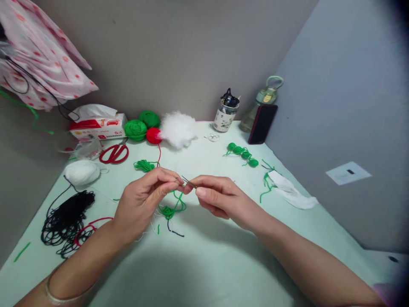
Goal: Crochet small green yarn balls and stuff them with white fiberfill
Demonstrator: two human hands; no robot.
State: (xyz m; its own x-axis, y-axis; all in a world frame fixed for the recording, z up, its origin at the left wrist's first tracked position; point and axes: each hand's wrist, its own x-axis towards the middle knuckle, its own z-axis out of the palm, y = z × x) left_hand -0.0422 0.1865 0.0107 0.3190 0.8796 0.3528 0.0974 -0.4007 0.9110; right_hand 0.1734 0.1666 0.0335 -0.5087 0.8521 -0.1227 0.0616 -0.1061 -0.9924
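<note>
Both hands meet above the middle of the table. In my right hand (220, 194) a thin dark needle (189, 182) is pinched between thumb and forefinger, its tip pointing up and left. My left hand (143, 194) is closed in a pinch right beside that tip; what its fingertips hold is too small to make out. Below the hands lies a loose tangle of green yarn (168, 212), with a short black yarn piece (177, 234) in front. A green yarn bundle (145, 165) rests just behind my left hand.
At left are black yarn (68, 217), a white yarn ball (82, 172) and red scissors (114, 154). A tissue box (110, 125), green yarn balls (136, 130) and white stuffing (179, 129) stand behind. At right are green knotted balls (245, 154), a phone (262, 123) and a bottle (249, 117).
</note>
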